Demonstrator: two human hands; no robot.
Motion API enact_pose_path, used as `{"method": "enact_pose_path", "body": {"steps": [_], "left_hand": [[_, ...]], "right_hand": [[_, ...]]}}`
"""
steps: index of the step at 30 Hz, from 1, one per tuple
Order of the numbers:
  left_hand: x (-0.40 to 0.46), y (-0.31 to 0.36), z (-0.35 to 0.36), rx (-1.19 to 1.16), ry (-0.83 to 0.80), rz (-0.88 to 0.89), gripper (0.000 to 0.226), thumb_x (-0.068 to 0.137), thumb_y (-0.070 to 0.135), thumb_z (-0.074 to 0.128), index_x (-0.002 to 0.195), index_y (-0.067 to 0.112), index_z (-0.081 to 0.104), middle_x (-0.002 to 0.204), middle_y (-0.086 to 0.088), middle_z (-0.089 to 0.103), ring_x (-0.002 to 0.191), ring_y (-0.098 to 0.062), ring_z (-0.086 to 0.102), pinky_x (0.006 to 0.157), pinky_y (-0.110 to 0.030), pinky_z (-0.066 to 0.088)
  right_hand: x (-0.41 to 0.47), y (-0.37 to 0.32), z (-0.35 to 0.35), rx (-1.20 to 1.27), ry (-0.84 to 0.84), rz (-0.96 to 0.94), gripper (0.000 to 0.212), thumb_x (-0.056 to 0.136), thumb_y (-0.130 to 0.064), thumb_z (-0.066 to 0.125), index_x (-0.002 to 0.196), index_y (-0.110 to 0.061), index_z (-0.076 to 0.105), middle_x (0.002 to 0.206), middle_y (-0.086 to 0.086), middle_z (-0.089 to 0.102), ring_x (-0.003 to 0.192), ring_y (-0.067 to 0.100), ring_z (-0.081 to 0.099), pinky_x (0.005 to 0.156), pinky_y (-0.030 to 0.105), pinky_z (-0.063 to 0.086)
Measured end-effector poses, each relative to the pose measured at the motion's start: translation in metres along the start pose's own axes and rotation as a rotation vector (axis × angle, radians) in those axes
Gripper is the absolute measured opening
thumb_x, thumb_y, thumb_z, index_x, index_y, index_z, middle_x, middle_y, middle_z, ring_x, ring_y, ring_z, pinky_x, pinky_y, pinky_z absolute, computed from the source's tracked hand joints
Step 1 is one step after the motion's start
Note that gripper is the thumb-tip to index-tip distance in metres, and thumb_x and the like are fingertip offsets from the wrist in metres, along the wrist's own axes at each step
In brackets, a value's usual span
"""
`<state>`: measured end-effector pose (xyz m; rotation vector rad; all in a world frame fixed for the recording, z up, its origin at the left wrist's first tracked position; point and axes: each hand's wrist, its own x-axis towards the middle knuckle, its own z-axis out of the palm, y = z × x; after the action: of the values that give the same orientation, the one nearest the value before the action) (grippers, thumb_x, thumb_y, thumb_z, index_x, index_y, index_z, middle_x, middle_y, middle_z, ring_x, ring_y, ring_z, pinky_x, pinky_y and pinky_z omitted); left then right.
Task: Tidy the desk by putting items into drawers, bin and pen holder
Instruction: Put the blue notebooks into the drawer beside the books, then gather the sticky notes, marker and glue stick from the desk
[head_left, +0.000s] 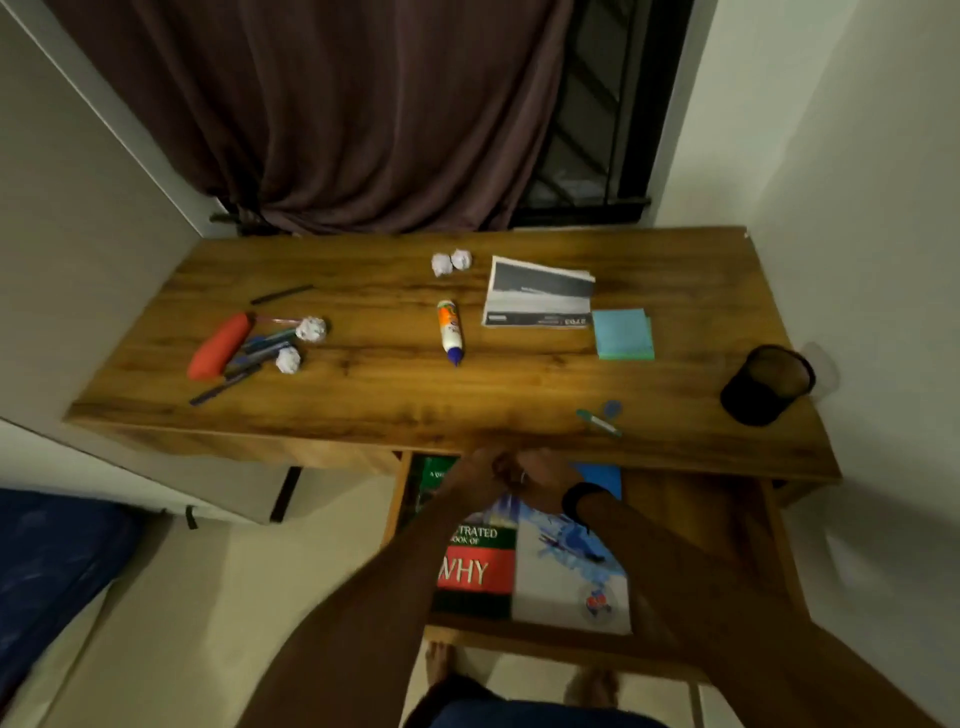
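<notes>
While my left hand (475, 475) meets my right hand (540, 480) over the open drawer (691, 525), fingers blurred so I cannot tell their grip, pens (249, 358), glue bottle (450, 332) and pen holder (768, 384) lie on the surface (363, 384).

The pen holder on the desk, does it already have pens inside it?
No, the pen holder looks empty; the pens lie beside the orange pouch.

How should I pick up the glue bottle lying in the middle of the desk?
Pinch the glue bottle round its fat white middle, coming straight down from above. It lies flat on the desk, blue tip toward you, with bare wood either side for your fingers.
</notes>
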<state>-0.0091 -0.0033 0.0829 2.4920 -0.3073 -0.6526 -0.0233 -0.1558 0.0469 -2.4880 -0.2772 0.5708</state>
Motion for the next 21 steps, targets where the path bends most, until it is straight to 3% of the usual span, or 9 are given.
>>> {"method": "enact_pose_path", "body": {"steps": [4,7,10,13,16,21], "left_hand": [[0.002,-0.011,-0.056,0.011,0.025,0.034,0.035,0.084,0.023,0.053,0.117,0.017,0.062,0.12,-0.011,0.067,0.112,-0.03,0.061,0.092,-0.035,0.048],[0.004,-0.055,-0.091,-0.024,0.015,-0.028,0.052,0.069,0.034,0.047,0.12,0.029,0.06,0.122,-0.005,0.066,0.117,-0.028,0.058,0.099,-0.037,0.048],[0.017,-0.122,-0.107,-0.093,0.07,-0.081,0.057,0.064,0.033,0.046,0.119,0.032,0.06,0.121,-0.003,0.065,0.117,-0.027,0.058,0.1,-0.039,0.048],[0.011,-0.135,-0.124,-0.13,0.059,-0.059,0.048,0.069,0.033,0.049,0.114,0.024,0.064,0.113,-0.007,0.069,0.107,-0.026,0.064,0.093,-0.038,0.053],[0.022,-0.149,-0.121,-0.173,0.031,-0.046,0.022,0.082,0.019,0.056,0.1,0.027,0.064,0.103,-0.006,0.072,0.09,-0.02,0.069,0.08,-0.036,0.058],[0.043,-0.143,-0.113,-0.211,-0.034,0.0,0.027,0.084,0.025,0.057,0.11,0.027,0.062,0.107,0.001,0.069,0.096,-0.022,0.067,0.081,-0.038,0.057]], "right_hand": [[0.035,-0.04,-0.02,0.014,0.067,0.017,0.027,0.088,-0.028,0.053,0.114,-0.031,0.06,0.123,-0.003,0.066,0.114,0.023,0.058,0.1,0.04,0.041],[0.056,-0.065,-0.022,0.074,0.122,0.07,0.029,0.083,-0.024,0.066,0.113,-0.024,0.063,0.116,-0.002,0.068,0.108,0.018,0.063,0.094,0.029,0.045],[0.076,-0.094,-0.014,0.074,0.171,0.12,0.021,0.087,-0.027,0.059,0.107,-0.023,0.063,0.109,-0.001,0.069,0.102,0.019,0.064,0.084,0.027,0.047],[0.088,-0.109,-0.004,0.138,0.195,0.199,0.019,0.089,-0.029,0.055,0.106,-0.024,0.062,0.11,0.0,0.068,0.102,0.019,0.062,0.086,0.031,0.049],[0.089,-0.109,0.0,0.181,0.208,0.265,0.025,0.088,-0.024,0.06,0.113,-0.022,0.062,0.108,0.0,0.068,0.1,0.017,0.062,0.091,0.033,0.051],[0.081,-0.09,-0.011,0.191,0.225,0.361,0.029,0.086,-0.015,0.061,0.115,-0.017,0.061,0.108,0.003,0.067,0.102,0.018,0.062,0.088,0.028,0.05]]}}
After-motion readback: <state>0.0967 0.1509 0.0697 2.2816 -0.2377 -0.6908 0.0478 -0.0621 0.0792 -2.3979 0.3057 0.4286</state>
